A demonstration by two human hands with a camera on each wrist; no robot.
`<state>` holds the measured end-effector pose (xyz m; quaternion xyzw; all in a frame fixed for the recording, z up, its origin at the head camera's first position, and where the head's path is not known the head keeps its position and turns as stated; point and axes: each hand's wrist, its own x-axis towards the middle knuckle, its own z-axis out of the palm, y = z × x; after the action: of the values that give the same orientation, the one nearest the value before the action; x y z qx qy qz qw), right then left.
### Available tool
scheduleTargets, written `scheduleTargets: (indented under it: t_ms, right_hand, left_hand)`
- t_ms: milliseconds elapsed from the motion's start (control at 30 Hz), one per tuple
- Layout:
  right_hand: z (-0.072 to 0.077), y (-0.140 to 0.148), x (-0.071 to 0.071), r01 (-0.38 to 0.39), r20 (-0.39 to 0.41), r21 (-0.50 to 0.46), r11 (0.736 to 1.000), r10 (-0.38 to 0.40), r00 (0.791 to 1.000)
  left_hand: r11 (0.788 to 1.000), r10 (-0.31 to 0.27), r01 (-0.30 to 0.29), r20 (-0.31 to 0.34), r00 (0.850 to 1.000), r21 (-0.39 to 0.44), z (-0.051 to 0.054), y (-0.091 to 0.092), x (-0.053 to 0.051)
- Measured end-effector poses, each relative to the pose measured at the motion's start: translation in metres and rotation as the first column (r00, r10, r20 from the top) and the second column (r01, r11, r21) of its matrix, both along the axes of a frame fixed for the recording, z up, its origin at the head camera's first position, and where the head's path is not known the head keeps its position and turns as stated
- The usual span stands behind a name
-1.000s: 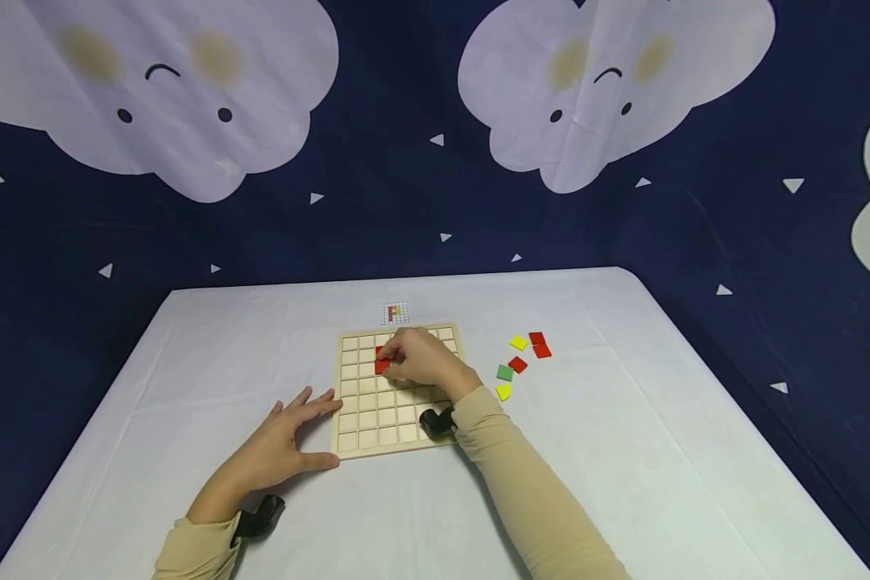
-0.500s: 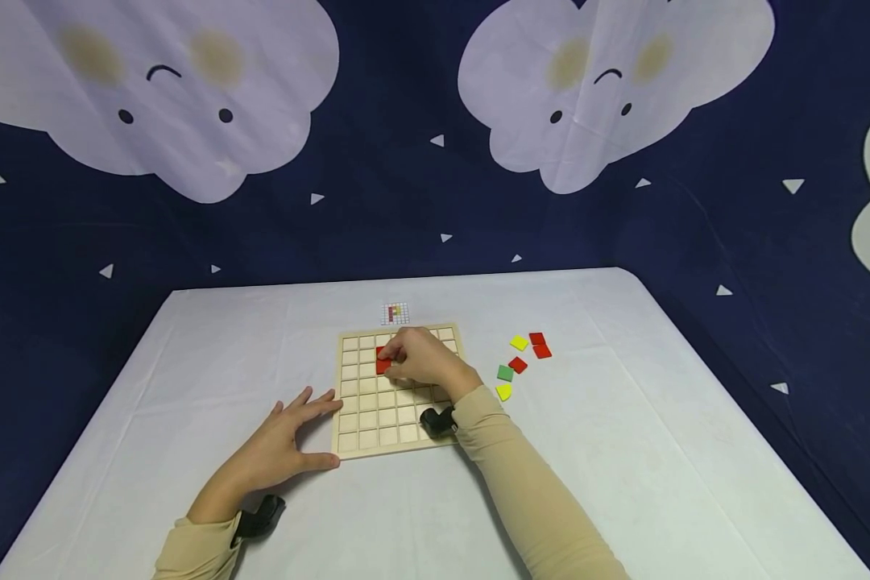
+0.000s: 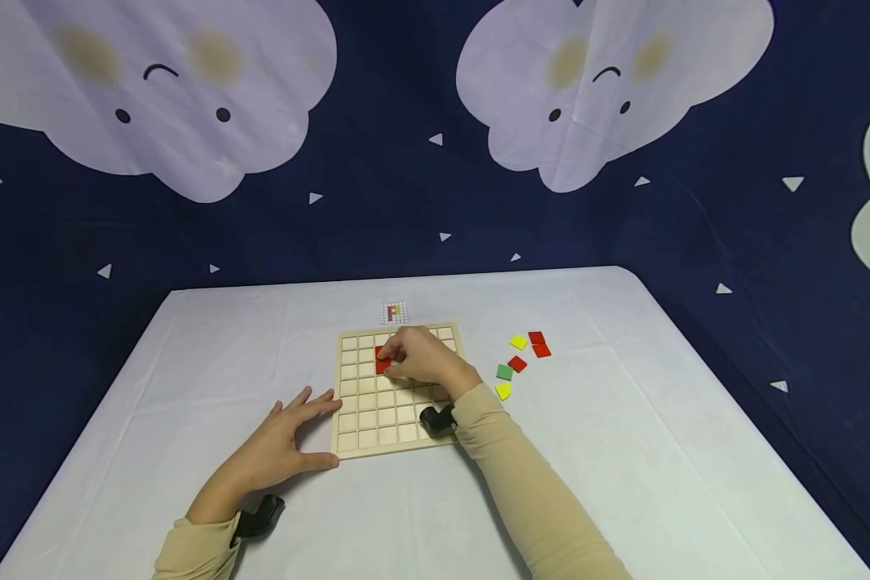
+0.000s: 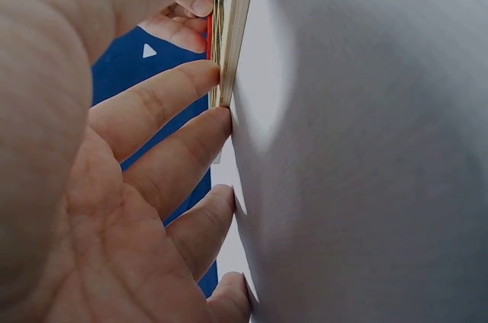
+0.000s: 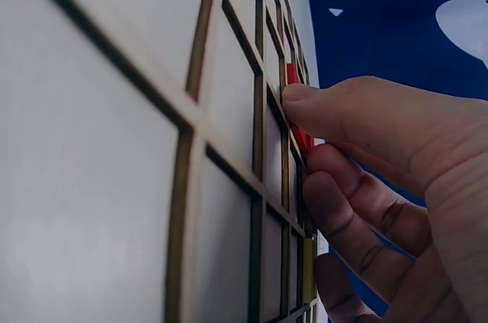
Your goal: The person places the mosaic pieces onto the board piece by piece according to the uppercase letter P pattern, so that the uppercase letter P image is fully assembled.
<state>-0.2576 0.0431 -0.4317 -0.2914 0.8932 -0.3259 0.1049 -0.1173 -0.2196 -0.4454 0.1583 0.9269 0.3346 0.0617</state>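
Observation:
A square wooden grid board (image 3: 368, 420) lies on the white table. My right hand (image 3: 424, 356) is over its upper middle, thumb and fingers pinching a red tile (image 3: 382, 368) at the grid; more red shows just above that tile. In the right wrist view, the thumb (image 5: 305, 106) lies against the red piece (image 5: 300, 136), and a yellow tile (image 5: 309, 270) sits on the board by the lower fingers. My left hand (image 3: 279, 447) is spread at the board's left edge, its thumb at the near corner. Left wrist view: straight fingertips (image 4: 217, 113) touch the board's side (image 4: 238, 26).
A small printed pattern card (image 3: 395, 313) lies beyond the board. To the right are loose tiles: a green one (image 3: 504, 372), a yellow one (image 3: 518, 342), another yellow one (image 3: 503, 391) and several red ones (image 3: 518, 364). A dark cloud-print cloth (image 3: 406, 225) hangs behind the table.
Both hands stay almost in place. The lower red tile at my right fingertips has shifted very slightly and lines up more closely with the red above it.

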Motion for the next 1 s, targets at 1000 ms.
scheduleTargets:
  t_ms: [1000]
  right_hand:
    - [0.051,0.155,-0.038,0.136,0.007,0.022,0.990,-0.136,0.991]
  left_hand:
    - [1.000,0.011,-0.011,0.014,1.000,-0.007,0.002,0.001,0.000]
